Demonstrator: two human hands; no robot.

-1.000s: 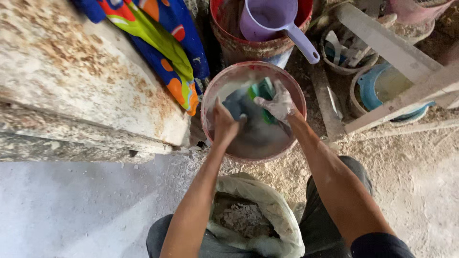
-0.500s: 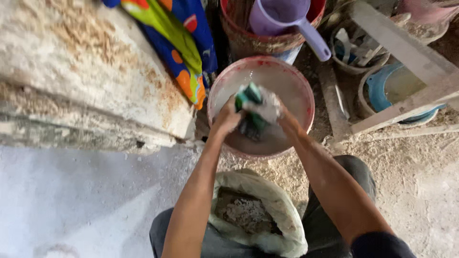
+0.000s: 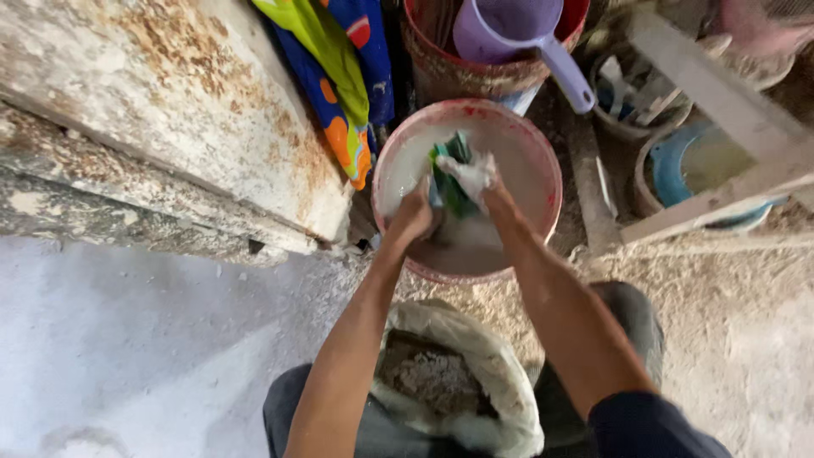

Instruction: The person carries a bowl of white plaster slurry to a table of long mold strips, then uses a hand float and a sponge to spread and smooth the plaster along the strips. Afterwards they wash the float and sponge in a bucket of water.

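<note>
Both my hands are over a round pink-rimmed bucket [image 3: 543,144] with a whitish, wet inside. My left hand [image 3: 413,214] and my right hand [image 3: 479,180] both grip a green cloth or sponge [image 3: 454,182], which is smeared with white paste. The right hand's fingers are coated white. The green thing sits above greyish liquid at the bucket's bottom. A white sack [image 3: 500,382] holding grey powdery lumps lies open between my knees, just below the bucket.
A purple scoop [image 3: 517,30] rests in a red bucket [image 3: 441,72] behind. A colourful cloth [image 3: 343,76] hangs beside a rough stone slab [image 3: 153,127] at left. Wooden bars [image 3: 712,102] and several small tubs stand at right. The ground is dusty.
The view has shifted so the bucket sits slightly further right. My hands have drawn closer together around the green thing and lifted it a little over the liquid.
</note>
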